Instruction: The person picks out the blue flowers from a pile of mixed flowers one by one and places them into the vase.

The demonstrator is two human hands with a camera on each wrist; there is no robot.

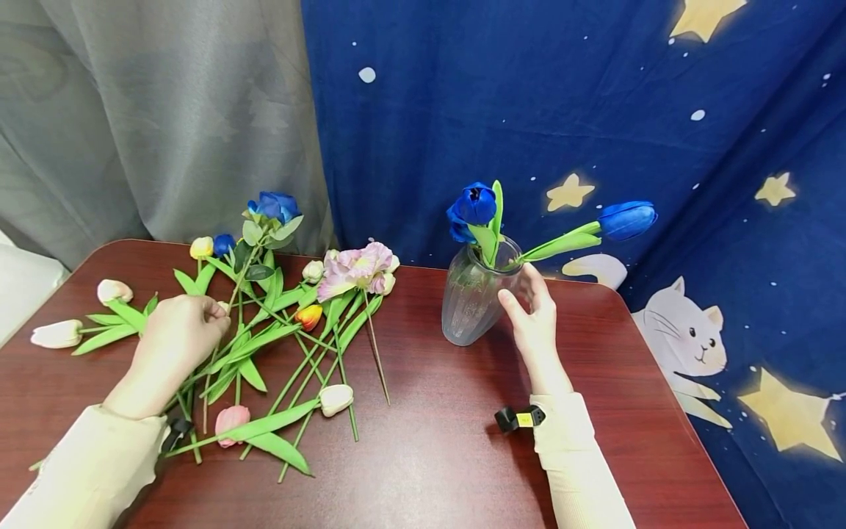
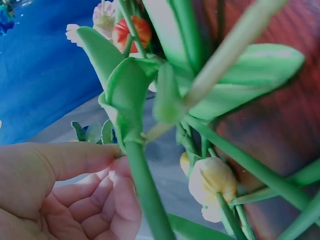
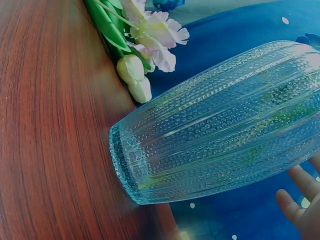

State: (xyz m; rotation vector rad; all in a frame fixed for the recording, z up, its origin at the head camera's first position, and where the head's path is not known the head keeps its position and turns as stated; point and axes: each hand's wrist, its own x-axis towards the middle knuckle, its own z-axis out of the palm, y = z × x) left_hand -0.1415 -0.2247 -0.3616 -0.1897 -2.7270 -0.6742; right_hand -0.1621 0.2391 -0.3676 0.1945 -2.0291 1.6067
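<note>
reddish-brown table [image 1: 423,448]; starry blue curtain [image 1: 410,125] behind; left hand [image 1: 181,334] pinches a thin stem [image 2: 215,70]; right hand [image 1: 534,319], thumb apart, beside glass vase [image 1: 468,305]

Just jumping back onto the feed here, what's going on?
A person's left hand pinches a thin pale stem, apparently that of the blue rose, among loose flowers on the table. Their right hand is beside the glass vase, near its rim; whether it touches is hard to tell. The vase stands on the table with blue tulips in it, one leaning far out to the right.
</note>
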